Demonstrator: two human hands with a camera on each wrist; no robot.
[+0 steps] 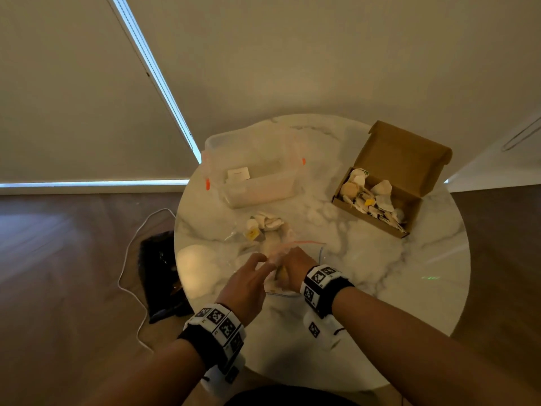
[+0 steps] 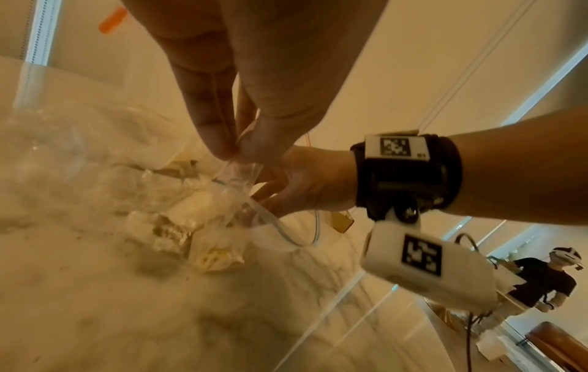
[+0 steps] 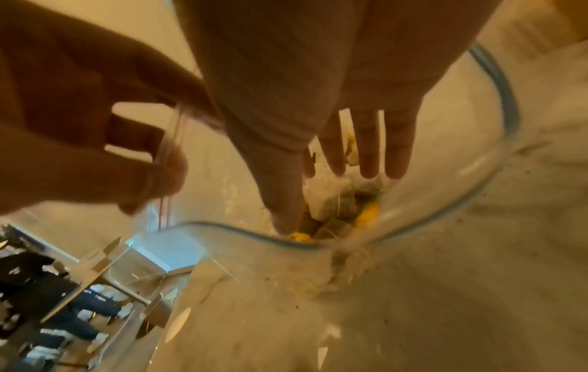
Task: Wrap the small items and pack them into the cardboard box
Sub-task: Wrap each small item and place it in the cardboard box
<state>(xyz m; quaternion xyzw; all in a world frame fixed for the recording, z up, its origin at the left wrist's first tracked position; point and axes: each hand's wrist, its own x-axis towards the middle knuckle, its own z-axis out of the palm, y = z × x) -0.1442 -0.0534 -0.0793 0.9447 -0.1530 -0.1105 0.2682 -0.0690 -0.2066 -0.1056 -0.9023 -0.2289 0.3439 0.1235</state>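
A clear zip bag (image 1: 257, 241) with several paper-wrapped tea bags (image 1: 265, 224) lies in the middle of the round marble table (image 1: 380, 273). My left hand (image 1: 263, 263) pinches the bag's rim (image 2: 235, 156) between thumb and fingers and lifts it. My right hand (image 1: 285, 266) is inside the bag's mouth, fingers straight (image 3: 369, 161), thumb tip beside a yellow tag (image 3: 299, 236) and the tea bags (image 3: 337, 201). The open cardboard box (image 1: 371, 222) stands at the right rear with several wrapped tea bags (image 1: 369, 197) in it.
A clear plastic tub (image 1: 257, 194) with orange latches stands at the table's back, left of the box. On the floor to the left lie a black bag (image 1: 161, 273) and a white cable (image 1: 128, 259). Other people sit at tables far off (image 2: 541, 279).
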